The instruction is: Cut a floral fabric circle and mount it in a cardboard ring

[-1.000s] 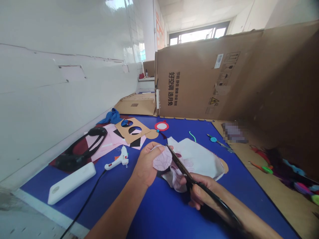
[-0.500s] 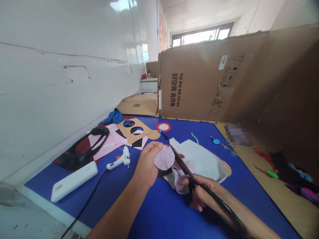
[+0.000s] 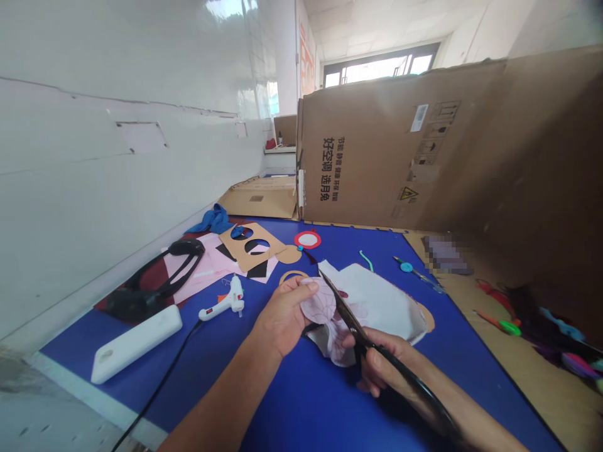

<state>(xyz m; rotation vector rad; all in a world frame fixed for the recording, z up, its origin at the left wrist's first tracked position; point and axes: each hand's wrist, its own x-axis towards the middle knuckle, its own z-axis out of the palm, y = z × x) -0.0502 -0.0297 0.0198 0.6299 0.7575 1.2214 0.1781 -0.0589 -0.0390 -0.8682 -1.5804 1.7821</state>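
Between thumb and fingers, my left hand [image 3: 286,317] pinches a round piece of pale fabric [image 3: 318,300] marked with thin purple lines. My right hand [image 3: 379,363] grips black scissors [image 3: 349,317], whose blades lie along the round piece's right edge. Whether the blades are parted is hard to make out. A crumpled part of the patterned fabric hangs below the blades. Behind the scissors, a larger white fabric piece [image 3: 384,301] rests on the blue table [image 3: 282,402]. A tan ring-shaped edge [image 3: 293,274] shows just behind my left hand.
Left of my hands lie a white glue gun [image 3: 227,302] with its cord, a white oblong case [image 3: 136,344] and a black strap-like device [image 3: 151,282]. Cardboard with round holes [image 3: 249,246] and a red-rimmed disc [image 3: 308,239] lie farther back. A big carton [image 3: 377,150] stands behind.
My left hand has shifted the round fabric slightly to the right, closer against the scissors. The tan curved edge behind my left hand has come into view.
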